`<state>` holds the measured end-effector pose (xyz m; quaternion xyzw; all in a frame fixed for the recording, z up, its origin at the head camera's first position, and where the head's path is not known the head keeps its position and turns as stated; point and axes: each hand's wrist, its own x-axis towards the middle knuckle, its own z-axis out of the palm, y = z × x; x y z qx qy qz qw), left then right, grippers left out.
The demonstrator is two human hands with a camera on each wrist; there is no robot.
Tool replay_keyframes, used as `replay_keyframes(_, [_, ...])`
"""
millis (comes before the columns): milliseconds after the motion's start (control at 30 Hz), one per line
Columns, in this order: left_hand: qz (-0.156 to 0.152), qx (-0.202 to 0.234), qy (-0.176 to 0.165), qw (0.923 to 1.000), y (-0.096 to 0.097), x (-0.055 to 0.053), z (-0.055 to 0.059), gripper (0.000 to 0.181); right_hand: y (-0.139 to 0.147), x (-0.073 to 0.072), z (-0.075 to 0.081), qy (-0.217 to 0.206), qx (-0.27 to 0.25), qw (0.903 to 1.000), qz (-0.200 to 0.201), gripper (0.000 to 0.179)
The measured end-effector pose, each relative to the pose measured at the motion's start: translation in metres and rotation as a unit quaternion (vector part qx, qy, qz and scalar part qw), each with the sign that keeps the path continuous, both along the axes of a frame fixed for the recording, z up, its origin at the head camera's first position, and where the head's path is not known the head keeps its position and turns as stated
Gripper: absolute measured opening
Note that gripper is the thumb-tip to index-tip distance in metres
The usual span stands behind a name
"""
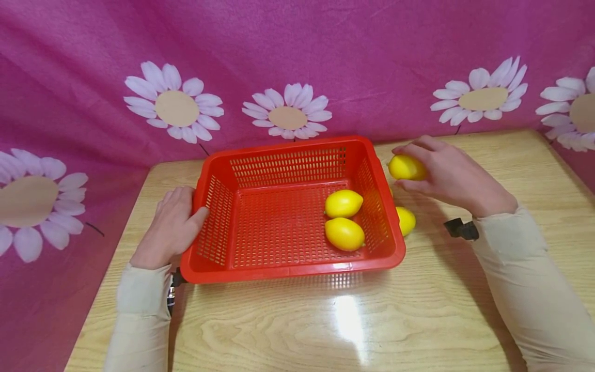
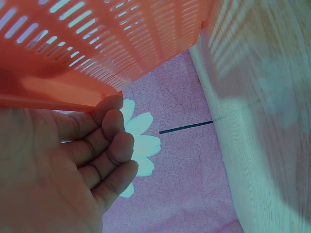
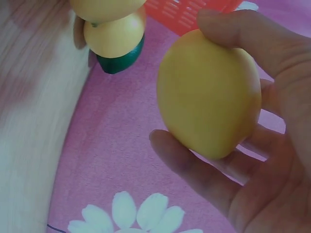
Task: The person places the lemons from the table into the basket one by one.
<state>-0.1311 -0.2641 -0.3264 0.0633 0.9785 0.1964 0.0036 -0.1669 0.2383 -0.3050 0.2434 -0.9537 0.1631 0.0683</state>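
My right hand grips a yellow lemon between thumb and fingers, just beyond the right end of a red plastic basket. In the right wrist view the held lemon is seen close up. At the basket's left end, my left hand holds the rim, thumb over the top and fingers outside below it. Two lemons, one behind the other, lie on the basket floor at its right side. Outside, another lemon sits against the right wall, partly hidden by the rim.
The right wrist view shows a dark green rounded thing beyond two yellow fruits, mostly hidden. Everything stands on a light wooden table. A magenta cloth with daisies hangs right behind the table's back edge.
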Motion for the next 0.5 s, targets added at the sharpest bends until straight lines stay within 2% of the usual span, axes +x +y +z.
replay_keyframes(500, [0.001, 0.000, 0.003, 1.0000, 0.001, 0.000, 0.001, 0.033, -0.009, 0.012, 0.011, 0.038, 0.001, 0.9993, 0.002, 0.063])
